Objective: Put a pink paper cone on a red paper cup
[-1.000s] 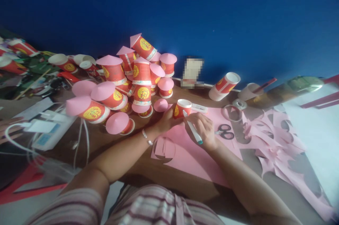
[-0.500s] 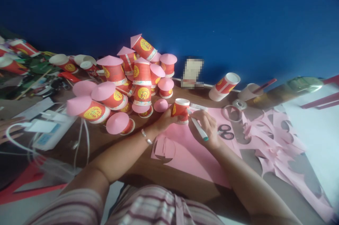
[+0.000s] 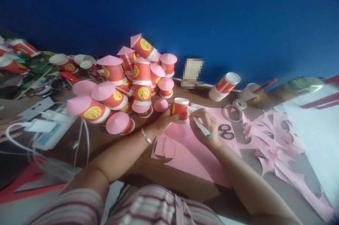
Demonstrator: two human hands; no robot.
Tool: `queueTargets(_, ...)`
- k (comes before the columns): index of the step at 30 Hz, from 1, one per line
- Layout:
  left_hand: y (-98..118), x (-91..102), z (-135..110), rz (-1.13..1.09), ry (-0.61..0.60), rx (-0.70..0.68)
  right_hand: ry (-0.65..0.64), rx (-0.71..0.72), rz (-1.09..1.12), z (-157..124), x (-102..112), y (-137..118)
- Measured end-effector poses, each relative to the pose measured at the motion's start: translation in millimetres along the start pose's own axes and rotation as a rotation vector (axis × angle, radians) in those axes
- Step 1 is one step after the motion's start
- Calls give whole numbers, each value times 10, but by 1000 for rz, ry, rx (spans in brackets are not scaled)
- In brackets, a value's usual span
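A red and yellow paper cup (image 3: 180,109) with a white rim stands upright in my left hand (image 3: 164,121), whose fingers are wrapped round its lower side. My right hand (image 3: 208,126) is closed on a white marker (image 3: 199,126) with a green end. The marker's front end points at the cup's right side; whether it touches is hidden. Under both hands lies a pink paper sheet (image 3: 196,158). Black-handled scissors (image 3: 226,132) rest on the sheet beside my right hand. A pink paper cone (image 3: 160,105) lies just left of the cup.
Several red cups with pink cone tops (image 3: 143,71) are piled at the left. Pink paper scraps (image 3: 278,144), tape rolls (image 3: 239,104) and a tilted cup stack (image 3: 224,86) are at the right. A white power strip (image 3: 53,129) with cables and another person's hand (image 3: 10,126) are far left.
The cup has shifted very slightly left in my left hand. The marker's green end has swung a little right and up. At the far left, the other person's hand has moved.
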State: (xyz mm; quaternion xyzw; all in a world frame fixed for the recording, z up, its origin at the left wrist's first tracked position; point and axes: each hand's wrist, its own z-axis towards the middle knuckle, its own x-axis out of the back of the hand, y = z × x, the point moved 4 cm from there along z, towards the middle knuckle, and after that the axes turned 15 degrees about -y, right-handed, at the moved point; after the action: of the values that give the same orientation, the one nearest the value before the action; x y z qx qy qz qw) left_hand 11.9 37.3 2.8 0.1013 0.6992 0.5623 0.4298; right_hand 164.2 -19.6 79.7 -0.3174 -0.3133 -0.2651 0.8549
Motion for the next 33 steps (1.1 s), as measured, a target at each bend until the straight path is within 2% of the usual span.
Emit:
queueTargets(8, 46, -40, 2, -47, 40, -12, -15, 21, 7, -27, -37, -14)
queueTargets(12, 29, -25, 9, -42, 24, -31, 20, 23, -13, -32, -27, -32)
queueTargets(16, -1, 7, 11, -18, 18, -24, 64, 79, -37, -45, -15, -65)
queueTargets(21, 1, 15, 35, 32, 24, -31, 11, 150, 20, -101, -112, -88)
queueTargets(26, 40, -8, 46, 54, -10, -56, -6, 121, 55, -155, -201, -54)
queueTargets(31, 95, -56, 28, 114, -96, -44, -12, 107, 42, -149, -188, -23)
queueTargets(33, 107, -56, 24, 153, -90, -40, -24, 118, 28, -145, -181, -30)
